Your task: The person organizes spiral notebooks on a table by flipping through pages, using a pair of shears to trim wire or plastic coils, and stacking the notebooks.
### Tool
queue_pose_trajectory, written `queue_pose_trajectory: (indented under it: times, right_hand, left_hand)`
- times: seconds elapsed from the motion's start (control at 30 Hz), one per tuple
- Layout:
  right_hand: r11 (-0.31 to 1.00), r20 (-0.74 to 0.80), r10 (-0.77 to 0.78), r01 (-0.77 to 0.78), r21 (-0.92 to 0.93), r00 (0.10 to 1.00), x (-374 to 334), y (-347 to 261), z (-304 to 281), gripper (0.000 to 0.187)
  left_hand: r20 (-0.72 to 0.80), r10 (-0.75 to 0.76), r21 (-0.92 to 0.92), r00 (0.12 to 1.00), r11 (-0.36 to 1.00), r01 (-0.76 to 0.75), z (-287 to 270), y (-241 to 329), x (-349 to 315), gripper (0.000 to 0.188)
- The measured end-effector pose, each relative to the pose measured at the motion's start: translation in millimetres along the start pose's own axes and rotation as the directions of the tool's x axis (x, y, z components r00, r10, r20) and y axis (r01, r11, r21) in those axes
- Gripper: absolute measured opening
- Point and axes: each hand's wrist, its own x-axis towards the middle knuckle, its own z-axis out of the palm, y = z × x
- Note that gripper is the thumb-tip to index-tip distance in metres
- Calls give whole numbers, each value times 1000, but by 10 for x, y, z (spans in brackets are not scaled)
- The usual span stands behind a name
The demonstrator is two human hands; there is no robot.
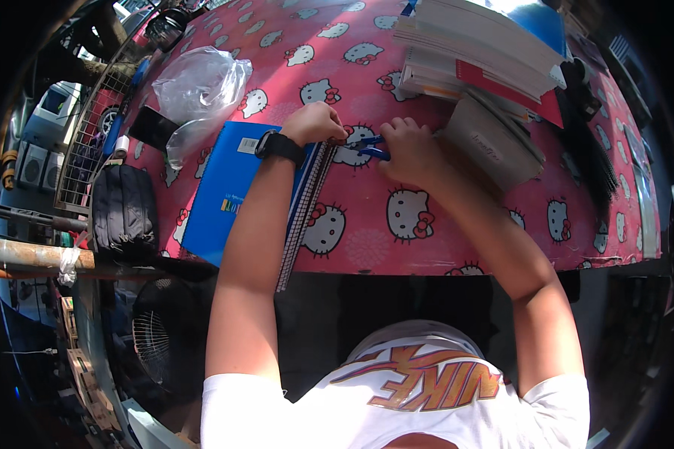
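Observation:
A blue-covered spiral notebook [216, 191] lies on the pink table, its binding edge toward my right and its lower corner past the table's front edge. At the top end of its spiral binding [307, 213], my left hand [312, 123] is closed in a pinch, with a black watch on the wrist. The wire end between those fingers is too small to make out. My right hand [410, 152] is wrapped around blue-handled pliers [374, 147], whose jaws point left at the top of the binding, close to my left fingertips.
A clear plastic bag [202, 82] and a dark flat card [152, 129] lie at the far left, above a black pouch [123, 209]. Stacked paper books [479, 52] and a grey-brown case [494, 142] stand at the right, beside a black bristled brush [597, 153].

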Motion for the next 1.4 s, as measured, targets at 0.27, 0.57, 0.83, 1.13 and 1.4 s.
queue_pose_trajectory:
  times: [0.27, 0.57, 0.83, 1.13, 1.4]
  right_hand:
    - [989, 23, -88, 90, -114, 996, 115, -59, -37, 44]
    - [992, 165, -117, 124, -31, 979, 201, -69, -150, 33]
    - [995, 219, -89, 98, -32, 972, 220, -56, -201, 30]
    - [988, 53, -149, 147, 42, 987, 221, 101, -174, 30]
    - [909, 346, -59, -93, 406, 936, 253, 591, -177, 44]
  left_hand:
    - [12, 13, -16, 1000, 1000, -12, -10, -11, 1, 25]
    - [-7, 9, 54, 1000, 998, -9, -27, 35, -25, 28]
    - [5, -1, 37, 1000, 999, 1, -28, 26, -15, 29]
    - [4, 39, -24, 999, 999, -39, -21, -59, 14, 28]
    - [-3, 34, 53, 999, 998, -34, -63, 58, 5, 22]
